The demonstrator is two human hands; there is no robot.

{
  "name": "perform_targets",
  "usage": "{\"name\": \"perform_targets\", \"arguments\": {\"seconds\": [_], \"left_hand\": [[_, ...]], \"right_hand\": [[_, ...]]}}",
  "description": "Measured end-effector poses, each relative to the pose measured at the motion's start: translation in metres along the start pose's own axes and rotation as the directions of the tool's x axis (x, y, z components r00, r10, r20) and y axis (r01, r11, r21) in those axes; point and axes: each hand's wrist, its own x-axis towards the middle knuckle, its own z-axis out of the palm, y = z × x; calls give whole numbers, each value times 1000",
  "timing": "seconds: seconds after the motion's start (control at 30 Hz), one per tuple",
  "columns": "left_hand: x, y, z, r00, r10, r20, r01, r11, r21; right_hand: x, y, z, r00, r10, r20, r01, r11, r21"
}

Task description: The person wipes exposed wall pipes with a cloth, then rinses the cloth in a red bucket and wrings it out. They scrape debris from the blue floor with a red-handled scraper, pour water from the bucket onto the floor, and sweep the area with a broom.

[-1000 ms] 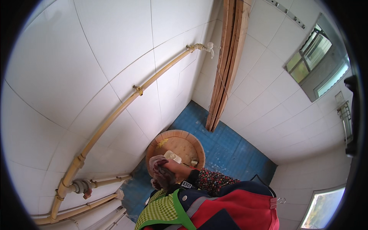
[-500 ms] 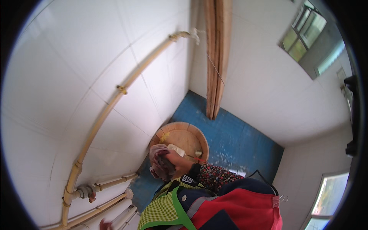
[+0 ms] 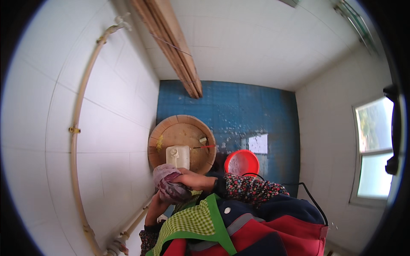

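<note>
A bunched, damp-looking purplish-grey cloth [image 3: 164, 181] is between my hands in front of my body. My right hand [image 3: 194, 181] grips it from the right, its fingers wrapped round the folds. From below on the left, my left hand [image 3: 157, 205] meets the same cloth; its fingers are partly hidden by the folds. Just beyond the cloth, a whitish plastic jug with a round cap [image 3: 177, 157] stands in a round wooden tub [image 3: 193, 120]. Also in the tub are a small pale block [image 3: 203, 140] and a thin red-handled tool [image 3: 208, 147].
A red basin [image 3: 242, 162] with foamy-looking contents sits on the wet blue floor [image 3: 273, 115], right of the tub. Tied wooden boards [image 3: 174, 47] lean in the far corner. A beige pipe [image 3: 77, 111] runs along the left tiled wall, and a window [image 3: 376, 147] is on the right.
My view has swung to the right, bringing the red basin into sight. My left hand has come up from the lower left to the cloth, which my right hand still holds.
</note>
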Motion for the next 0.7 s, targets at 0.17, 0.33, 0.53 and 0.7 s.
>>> {"name": "perform_targets", "arguments": {"seconds": [0.17, 0.33, 0.53, 0.7], "left_hand": [[22, -10, -37, 975, -108, 196, 88, 990, 109], [29, 2, -58, 930, -285, 232, 242, 950, 197], [34, -6, -47, 936, -202, 290, 224, 974, -42], [31, -18, -23, 957, -258, 131, 265, 963, -39]], "right_hand": [[-15, 48, 5, 956, -67, -285, 108, 985, 132], [-28, 94, 24, 927, -89, -364, 211, 927, 310], [-54, 102, 32, 899, -113, -423, 246, 930, 275], [-78, 101, 18, 891, -179, -417, 328, 889, 319]]}}
